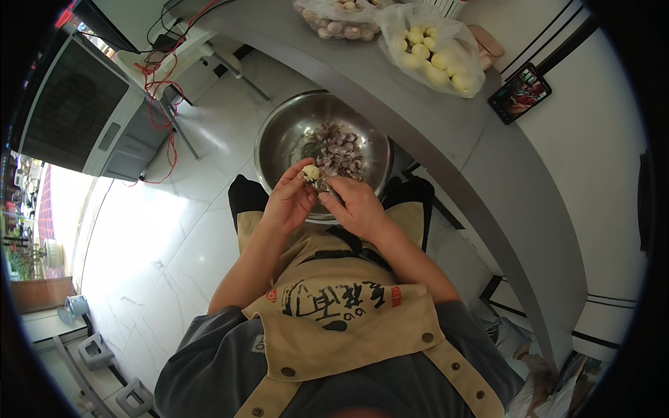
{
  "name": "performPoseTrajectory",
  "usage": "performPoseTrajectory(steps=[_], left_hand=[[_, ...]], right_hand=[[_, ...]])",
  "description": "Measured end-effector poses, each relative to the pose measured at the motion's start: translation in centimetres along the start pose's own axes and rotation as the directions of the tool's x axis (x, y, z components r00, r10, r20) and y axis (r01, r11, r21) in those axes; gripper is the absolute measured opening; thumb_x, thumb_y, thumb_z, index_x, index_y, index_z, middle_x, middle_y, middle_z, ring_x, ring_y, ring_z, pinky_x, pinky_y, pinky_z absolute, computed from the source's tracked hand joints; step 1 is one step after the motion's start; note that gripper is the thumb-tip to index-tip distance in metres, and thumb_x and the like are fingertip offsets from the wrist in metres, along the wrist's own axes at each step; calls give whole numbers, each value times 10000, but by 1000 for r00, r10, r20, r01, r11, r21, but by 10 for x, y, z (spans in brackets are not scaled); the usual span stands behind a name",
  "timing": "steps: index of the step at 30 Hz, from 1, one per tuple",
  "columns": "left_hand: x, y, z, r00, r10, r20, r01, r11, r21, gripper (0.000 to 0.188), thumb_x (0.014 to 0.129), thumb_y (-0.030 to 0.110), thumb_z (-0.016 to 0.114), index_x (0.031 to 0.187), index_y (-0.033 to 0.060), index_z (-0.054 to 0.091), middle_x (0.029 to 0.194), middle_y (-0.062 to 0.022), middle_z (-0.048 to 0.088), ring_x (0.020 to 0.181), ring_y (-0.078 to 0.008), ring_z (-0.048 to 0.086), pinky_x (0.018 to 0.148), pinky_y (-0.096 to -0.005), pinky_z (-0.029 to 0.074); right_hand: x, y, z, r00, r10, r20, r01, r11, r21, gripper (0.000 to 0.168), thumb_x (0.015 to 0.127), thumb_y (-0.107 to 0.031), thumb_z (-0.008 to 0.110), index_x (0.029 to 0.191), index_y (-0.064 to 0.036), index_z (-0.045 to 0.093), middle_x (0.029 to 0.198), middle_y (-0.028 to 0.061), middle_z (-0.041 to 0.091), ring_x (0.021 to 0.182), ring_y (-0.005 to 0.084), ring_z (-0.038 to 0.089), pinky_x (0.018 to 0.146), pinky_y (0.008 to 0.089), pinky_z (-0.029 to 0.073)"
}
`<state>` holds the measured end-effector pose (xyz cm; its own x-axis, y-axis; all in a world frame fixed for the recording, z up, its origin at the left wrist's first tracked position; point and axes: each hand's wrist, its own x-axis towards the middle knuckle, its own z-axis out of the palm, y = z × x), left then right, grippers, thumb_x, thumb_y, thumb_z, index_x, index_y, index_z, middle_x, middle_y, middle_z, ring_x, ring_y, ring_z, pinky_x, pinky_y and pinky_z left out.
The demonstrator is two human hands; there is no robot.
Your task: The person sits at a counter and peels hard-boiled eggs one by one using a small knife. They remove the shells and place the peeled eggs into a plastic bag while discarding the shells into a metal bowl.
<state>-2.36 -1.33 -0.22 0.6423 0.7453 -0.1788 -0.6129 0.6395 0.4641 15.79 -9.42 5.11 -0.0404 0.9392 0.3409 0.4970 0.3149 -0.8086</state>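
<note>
My left hand [290, 201] grips a small round pale-yellow bulb [311, 171] between thumb and fingers. My right hand [357, 205] is closed around a small metal hand tool [333, 191], its working end close against the bulb's lower side; fingers hide much of it, so I cannot tell whether it is a knife or a peeler. Both hands are over the near part of a wide stainless steel basin [279, 130], between my knees. Purplish-brown papery peelings [342, 149] are heaped inside the basin.
A curved grey counter [449, 141] overhangs the basin's right side. On it are a clear bag of peeled bulbs [439, 60], a bag of unpeeled bulbs [339, 26] and a phone [520, 94]. Red cable [170, 130] trails from a table at left onto the tiled floor [177, 251].
</note>
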Motion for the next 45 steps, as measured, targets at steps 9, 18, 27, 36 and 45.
performPoseTrajectory(steps=[9, 18, 27, 36, 45], left_hand=[[-3, 2, -6, 999, -12, 32, 11, 1000, 7, 332, 1039, 178, 640, 1344, 63, 576, 1128, -51, 692, 872, -125, 667, 668, -239, 531], [-3, 2, -5, 999, -28, 18, 29, 1000, -2, 319, 1047, 195, 626, 1325, 43, 591, 1095, -63, 646, 874, -141, 593, 643, -230, 492], [-1, 0, -6, 999, -39, -20, 40, 999, 24, 304, 1067, 214, 592, 1306, 27, 602, 1028, -37, 657, 859, -143, 629, 661, -242, 518], [-5, -1, 1, 999, -37, -31, 36, 999, -34, 323, 1066, 209, 597, 1337, 35, 580, 1036, -45, 675, 874, -134, 648, 685, -252, 536], [-2, -6, -4, 999, -10, -46, 10, 1000, -9, 298, 1059, 139, 598, 1332, 22, 588, 1040, -56, 689, 885, -141, 668, 714, -257, 558]], right_hand=[[-6, 6, -4, 823, 388, 415, -557, 692, 459, 318, 1075, -311, 526, 971, -21, 606, 688, 20, 596, 552, 84, 567, 457, 262, 437], [-7, 29, -8, 774, 564, 288, -613, 554, 563, 342, 1084, -341, 514, 974, -33, 612, 719, 24, 591, 542, 93, 541, 454, 264, 417], [-6, 21, 5, 803, 425, 417, -592, 648, 479, 369, 1100, -360, 503, 1008, -20, 611, 731, 23, 575, 553, 90, 530, 449, 253, 403], [-5, 30, 2, 767, 526, 367, -632, 526, 569, 350, 1084, -337, 524, 983, -13, 614, 722, 30, 595, 547, 101, 546, 436, 270, 406], [-6, 22, 9, 775, 448, 445, -630, 493, 600, 352, 1088, -335, 515, 985, -11, 608, 708, 40, 593, 529, 101, 540, 432, 254, 409]])
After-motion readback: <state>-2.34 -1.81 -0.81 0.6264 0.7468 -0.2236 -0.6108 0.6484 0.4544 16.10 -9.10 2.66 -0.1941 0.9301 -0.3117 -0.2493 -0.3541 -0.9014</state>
